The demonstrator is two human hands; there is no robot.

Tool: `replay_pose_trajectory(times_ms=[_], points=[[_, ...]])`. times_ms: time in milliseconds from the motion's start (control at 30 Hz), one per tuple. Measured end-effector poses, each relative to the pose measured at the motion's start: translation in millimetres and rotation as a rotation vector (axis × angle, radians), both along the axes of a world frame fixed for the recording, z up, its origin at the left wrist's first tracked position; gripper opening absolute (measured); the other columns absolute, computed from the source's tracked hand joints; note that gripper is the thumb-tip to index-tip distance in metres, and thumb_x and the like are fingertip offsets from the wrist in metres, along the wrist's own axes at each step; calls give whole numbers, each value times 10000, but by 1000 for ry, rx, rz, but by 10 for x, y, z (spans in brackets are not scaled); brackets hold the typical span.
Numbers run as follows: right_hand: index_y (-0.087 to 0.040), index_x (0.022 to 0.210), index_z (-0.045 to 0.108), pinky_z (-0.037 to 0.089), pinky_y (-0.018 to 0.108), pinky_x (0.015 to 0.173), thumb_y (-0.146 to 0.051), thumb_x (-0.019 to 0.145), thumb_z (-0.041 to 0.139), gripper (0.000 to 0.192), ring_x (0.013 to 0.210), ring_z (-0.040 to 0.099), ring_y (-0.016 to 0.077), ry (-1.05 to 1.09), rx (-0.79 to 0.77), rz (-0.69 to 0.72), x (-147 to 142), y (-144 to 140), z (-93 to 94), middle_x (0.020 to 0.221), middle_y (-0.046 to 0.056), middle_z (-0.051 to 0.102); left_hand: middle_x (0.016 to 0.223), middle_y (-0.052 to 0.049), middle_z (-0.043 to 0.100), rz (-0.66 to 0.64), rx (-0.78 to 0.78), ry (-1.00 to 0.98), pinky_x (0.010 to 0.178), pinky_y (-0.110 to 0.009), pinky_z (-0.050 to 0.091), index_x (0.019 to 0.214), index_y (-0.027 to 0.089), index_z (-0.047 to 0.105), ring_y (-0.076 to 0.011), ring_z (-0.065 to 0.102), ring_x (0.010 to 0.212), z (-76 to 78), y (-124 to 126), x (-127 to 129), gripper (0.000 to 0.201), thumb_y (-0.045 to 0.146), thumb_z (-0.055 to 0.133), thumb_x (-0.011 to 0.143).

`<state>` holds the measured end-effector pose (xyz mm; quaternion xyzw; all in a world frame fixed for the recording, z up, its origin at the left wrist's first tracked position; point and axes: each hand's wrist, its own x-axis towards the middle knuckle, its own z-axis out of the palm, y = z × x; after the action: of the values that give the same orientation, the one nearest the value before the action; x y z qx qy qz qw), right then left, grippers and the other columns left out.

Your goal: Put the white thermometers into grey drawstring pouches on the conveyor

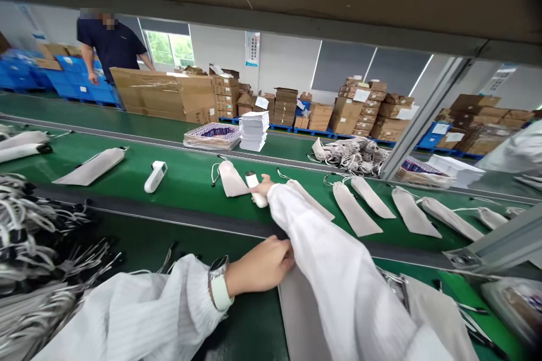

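Observation:
My right hand [265, 185] reaches over the green conveyor belt [190, 180], its fingers closed around a white handheld device [259, 198] shaped like a forehead thermometer. A similar white device [155, 176] lies farther left on the belt. Close to my right hand rests a light grey drawstring pouch [231, 179]. My left hand [262, 265], with a watch [219, 279] on the wrist, is closed at the top of another grey pouch [298, 310] in front of me. My right sleeve covers part of that pouch.
Several more pouches [355, 208] lie along the belt. Heaped pouches with white cords [25, 237] are at left. Beyond the belt stand a paper stack [254, 131], a bagged bundle [213, 135] and a pouch pile [351, 155]. A metal post [427, 118] rises at right. A person [110, 45] stands behind a large carton [156, 93].

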<state>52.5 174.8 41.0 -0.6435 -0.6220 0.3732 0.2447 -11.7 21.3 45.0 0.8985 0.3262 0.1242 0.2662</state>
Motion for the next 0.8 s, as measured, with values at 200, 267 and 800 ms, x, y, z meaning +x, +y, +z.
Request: replay_pose_trajectory(times_ms=[200, 267, 800], points=[[-368, 1255, -49, 507, 378, 692, -140, 731, 534, 816, 798, 605, 142, 823, 133, 159, 920, -704, 377, 885, -22, 554, 685, 39, 462, 35, -27, -186, 583, -223, 329, 729, 187, 451, -114, 440, 649, 107, 74, 1, 176, 314, 392, 835], [-417, 1212, 58, 509, 393, 660, -182, 703, 582, 767, 735, 606, 142, 994, 217, 174, 1087, -940, 473, 829, -51, 536, 700, 36, 445, 32, -16, -261, 565, -216, 318, 729, 183, 464, -102, 416, 623, 114, 73, 14, 178, 312, 397, 832], [-198, 887, 590, 376, 212, 519, -538, 792, 338, 434, 500, 452, 93, -11, 451, 180, 1177, -1216, 276, 534, -27, 495, 692, 19, 457, 293, -67, -256, 516, -214, 329, 815, 180, 514, -108, 426, 578, 396, 300, -191, 250, 417, 435, 795]])
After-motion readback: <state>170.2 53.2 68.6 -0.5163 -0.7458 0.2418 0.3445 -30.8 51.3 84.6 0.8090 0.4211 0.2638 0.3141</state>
